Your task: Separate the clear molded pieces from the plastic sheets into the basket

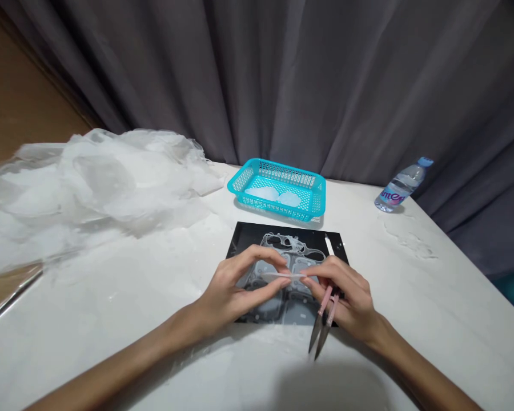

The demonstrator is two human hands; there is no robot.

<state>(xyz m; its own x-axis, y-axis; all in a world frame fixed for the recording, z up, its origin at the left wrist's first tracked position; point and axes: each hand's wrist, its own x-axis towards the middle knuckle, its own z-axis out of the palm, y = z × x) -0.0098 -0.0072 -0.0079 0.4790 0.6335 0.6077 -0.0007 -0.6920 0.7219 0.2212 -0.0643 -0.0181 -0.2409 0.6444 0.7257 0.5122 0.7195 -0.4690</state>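
Between both hands is a thin translucent white piece (278, 276), seen nearly edge-on above a black board (235, 245). My left hand (235, 285) pinches its left part between thumb and fingers. With thumb and forefinger, my right hand (342, 291) pinches the right end. Pink-handled thread snips (323, 325) are also tucked in my right hand, blades pointing down toward me. On the board beneath lie clear moulded sheets (302, 311) with rounded shapes, partly hidden by my hands. Stringy translucent scraps (295, 245) rest at its far side, beside a white pen-like tool (329, 244).
A turquoise basket (278, 211) behind the board holds a few white translucent pieces (289, 198). A large heap of filmy white sheets (111, 182) covers the table's left. At the right stand a water bottle (400, 187) and clear scraps (415, 245). Grey curtains (282, 85) hang behind.
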